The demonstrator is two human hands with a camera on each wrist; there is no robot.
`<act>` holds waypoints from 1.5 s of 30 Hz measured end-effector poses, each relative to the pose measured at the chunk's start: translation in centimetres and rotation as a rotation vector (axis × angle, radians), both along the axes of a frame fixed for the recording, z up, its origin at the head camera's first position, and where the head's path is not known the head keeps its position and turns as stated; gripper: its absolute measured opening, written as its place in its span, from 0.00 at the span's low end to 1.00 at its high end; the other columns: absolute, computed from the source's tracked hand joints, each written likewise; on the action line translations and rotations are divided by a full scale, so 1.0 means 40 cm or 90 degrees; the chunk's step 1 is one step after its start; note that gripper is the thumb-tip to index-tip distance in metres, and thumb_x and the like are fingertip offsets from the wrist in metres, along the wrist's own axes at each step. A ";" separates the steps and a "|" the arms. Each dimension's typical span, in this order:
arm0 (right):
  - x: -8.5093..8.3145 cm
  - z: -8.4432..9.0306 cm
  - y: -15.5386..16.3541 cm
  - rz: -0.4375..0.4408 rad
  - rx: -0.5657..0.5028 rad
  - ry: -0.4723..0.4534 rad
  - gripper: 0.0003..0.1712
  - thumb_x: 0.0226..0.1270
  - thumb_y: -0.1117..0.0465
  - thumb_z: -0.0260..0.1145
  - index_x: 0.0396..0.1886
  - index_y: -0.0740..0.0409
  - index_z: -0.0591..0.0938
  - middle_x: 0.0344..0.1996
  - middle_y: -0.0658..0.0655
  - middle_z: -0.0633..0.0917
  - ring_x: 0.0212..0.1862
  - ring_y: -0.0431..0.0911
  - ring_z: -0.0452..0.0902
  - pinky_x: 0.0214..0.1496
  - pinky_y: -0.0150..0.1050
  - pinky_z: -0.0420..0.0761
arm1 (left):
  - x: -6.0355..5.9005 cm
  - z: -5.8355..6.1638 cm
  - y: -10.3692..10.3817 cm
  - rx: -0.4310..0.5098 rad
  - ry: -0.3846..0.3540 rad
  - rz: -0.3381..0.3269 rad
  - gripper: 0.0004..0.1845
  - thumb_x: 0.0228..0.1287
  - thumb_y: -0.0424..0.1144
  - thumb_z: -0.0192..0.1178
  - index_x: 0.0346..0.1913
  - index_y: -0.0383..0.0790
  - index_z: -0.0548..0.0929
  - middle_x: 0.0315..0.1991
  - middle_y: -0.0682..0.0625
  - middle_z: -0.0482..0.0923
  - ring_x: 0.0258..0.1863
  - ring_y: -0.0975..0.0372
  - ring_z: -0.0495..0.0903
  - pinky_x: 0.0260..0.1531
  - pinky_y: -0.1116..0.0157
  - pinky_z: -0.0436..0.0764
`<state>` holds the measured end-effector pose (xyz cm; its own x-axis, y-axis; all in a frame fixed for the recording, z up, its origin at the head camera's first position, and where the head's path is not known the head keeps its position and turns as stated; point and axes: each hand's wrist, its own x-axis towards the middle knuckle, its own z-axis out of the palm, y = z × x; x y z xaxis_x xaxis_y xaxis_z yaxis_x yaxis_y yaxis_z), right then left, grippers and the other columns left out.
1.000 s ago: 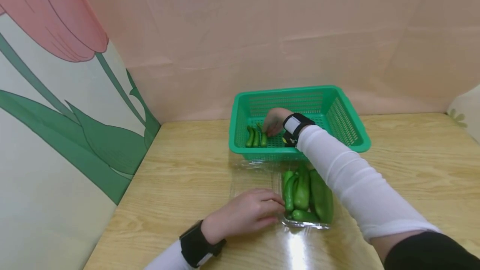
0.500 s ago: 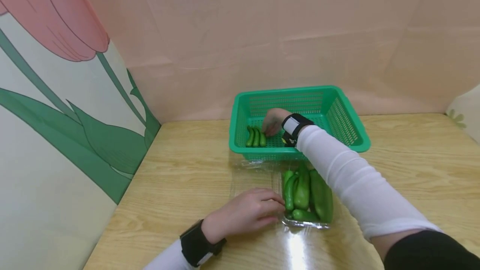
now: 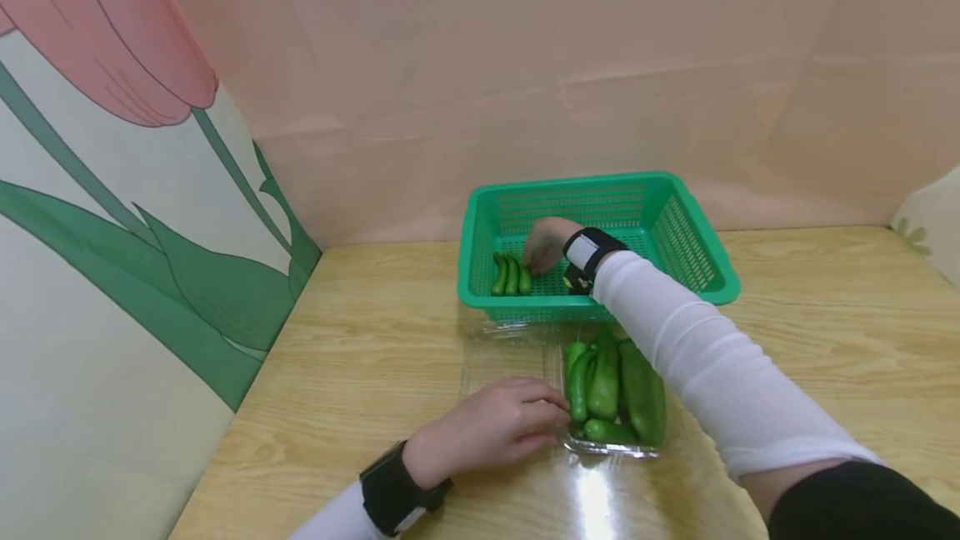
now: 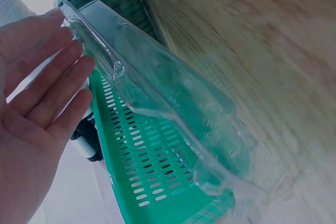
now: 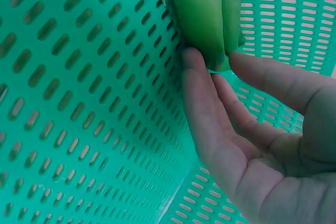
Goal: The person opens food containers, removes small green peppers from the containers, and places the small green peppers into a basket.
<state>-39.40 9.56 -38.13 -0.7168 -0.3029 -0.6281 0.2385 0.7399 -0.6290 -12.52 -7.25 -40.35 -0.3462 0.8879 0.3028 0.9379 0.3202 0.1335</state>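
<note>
Pale wooden tabletop [image 3: 360,357] fills the near ground, hemmed by a tulip-painted panel [image 3: 112,190] on the left and a pink backdrop [image 3: 525,65] behind. Nearest the camera, the left hand [image 3: 491,423] lies flat with fingers straight and relaxed, its fingertips resting against the edge of a clear plastic tray [image 3: 600,444]; the left wrist view shows those fingers against the tray's rim, gripping nothing. Several green cucumbers [image 3: 611,390] are piled in that tray, so most of the load appears not yet transferred. Just beyond and touching the tray's far side stands the green basket [image 3: 705,273], where three small cucumbers [image 3: 512,273] lie side by side near its left wall. The right hand [image 3: 547,244] is down inside the basket beside them; in the right wrist view its fingertips touch the end of the nearest cucumber [image 5: 202,14] with the fingers extended, not curled round it, so it looks let go rather than held. By my reading the work is roughly a third through. Room inside the basket is ample to the right of the row; its raised rim and the tray close in front leave the forearm a narrow path over both edges.
</note>
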 end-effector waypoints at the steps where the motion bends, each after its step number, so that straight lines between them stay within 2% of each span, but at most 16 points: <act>1: -0.001 0.000 0.001 0.002 0.002 0.001 0.25 0.67 0.67 0.57 0.62 0.72 0.68 0.57 0.72 0.76 0.55 0.58 0.77 0.53 0.43 0.83 | 0.000 0.000 0.000 -0.001 -0.001 -0.001 0.13 0.62 0.42 0.62 0.49 0.46 0.82 0.52 0.55 0.80 0.54 0.68 0.76 0.63 0.76 0.67; 6: -0.009 -0.010 0.004 -0.004 0.003 -0.002 0.25 0.67 0.67 0.57 0.62 0.71 0.69 0.57 0.72 0.76 0.55 0.58 0.78 0.50 0.42 0.84 | -0.001 0.001 -0.001 -0.005 -0.002 -0.001 0.14 0.62 0.43 0.62 0.50 0.46 0.82 0.52 0.55 0.80 0.54 0.68 0.76 0.63 0.76 0.67; 10: -0.006 -0.001 0.012 -0.002 0.013 0.014 0.24 0.66 0.67 0.58 0.60 0.71 0.71 0.54 0.71 0.78 0.50 0.56 0.81 0.50 0.42 0.85 | -0.002 -0.003 0.000 -0.004 -0.007 -0.003 0.14 0.62 0.42 0.62 0.50 0.46 0.82 0.52 0.56 0.79 0.54 0.68 0.76 0.63 0.77 0.67; 14: 0.016 0.045 0.026 0.032 0.041 0.077 0.21 0.66 0.64 0.59 0.57 0.69 0.75 0.50 0.69 0.82 0.45 0.54 0.84 0.48 0.41 0.85 | -0.004 -0.005 -0.001 -0.001 -0.011 -0.004 0.14 0.62 0.42 0.63 0.50 0.46 0.82 0.52 0.56 0.79 0.55 0.68 0.76 0.63 0.77 0.67; 17: 0.033 0.085 0.036 0.053 0.066 0.127 0.21 0.67 0.61 0.59 0.56 0.67 0.76 0.48 0.67 0.83 0.46 0.54 0.84 0.46 0.41 0.86 | -0.008 -0.007 -0.003 0.001 -0.008 -0.004 0.14 0.62 0.42 0.62 0.50 0.46 0.82 0.52 0.56 0.79 0.54 0.68 0.76 0.63 0.77 0.67; 23: 0.052 0.143 0.052 0.073 0.092 0.170 0.20 0.68 0.58 0.59 0.55 0.66 0.77 0.49 0.66 0.83 0.49 0.55 0.82 0.50 0.44 0.84 | -0.011 -0.010 -0.010 0.017 0.003 -0.009 0.13 0.62 0.42 0.62 0.49 0.46 0.82 0.51 0.55 0.80 0.54 0.68 0.76 0.63 0.76 0.68; 30: 0.081 0.209 0.055 0.097 0.137 0.219 0.17 0.67 0.58 0.59 0.50 0.64 0.80 0.48 0.64 0.83 0.38 0.46 0.85 0.41 0.37 0.86 | -0.011 -0.010 -0.013 0.027 -0.006 -0.001 0.13 0.61 0.42 0.63 0.49 0.46 0.82 0.51 0.55 0.80 0.54 0.67 0.76 0.62 0.76 0.69; 33: 0.099 0.234 0.057 0.103 0.137 0.242 0.17 0.67 0.58 0.59 0.50 0.64 0.80 0.46 0.64 0.83 0.40 0.49 0.85 0.44 0.40 0.86 | -0.012 -0.009 -0.014 0.034 -0.016 0.000 0.13 0.60 0.41 0.64 0.48 0.46 0.83 0.51 0.55 0.80 0.54 0.67 0.76 0.62 0.76 0.69; 37: 0.126 0.262 0.063 0.102 0.122 0.273 0.15 0.66 0.60 0.60 0.48 0.64 0.81 0.45 0.65 0.84 0.44 0.53 0.84 0.46 0.44 0.85 | -0.013 -0.009 -0.016 0.030 -0.005 -0.001 0.13 0.61 0.42 0.63 0.49 0.45 0.82 0.51 0.55 0.80 0.54 0.67 0.76 0.62 0.76 0.69; 40: 0.147 0.278 0.067 0.115 0.132 0.307 0.12 0.65 0.60 0.60 0.43 0.62 0.83 0.44 0.65 0.84 0.42 0.53 0.84 0.45 0.45 0.85 | -0.014 -0.009 -0.018 0.025 0.001 0.000 0.13 0.62 0.42 0.62 0.49 0.45 0.82 0.51 0.55 0.80 0.54 0.67 0.76 0.62 0.76 0.69; 45: 0.184 0.302 0.071 0.148 0.172 0.364 0.10 0.65 0.59 0.61 0.36 0.61 0.84 0.36 0.62 0.86 0.37 0.53 0.84 0.37 0.43 0.83 | -0.013 -0.011 -0.019 0.028 0.004 -0.002 0.13 0.62 0.42 0.62 0.49 0.45 0.82 0.52 0.54 0.80 0.54 0.67 0.76 0.62 0.75 0.69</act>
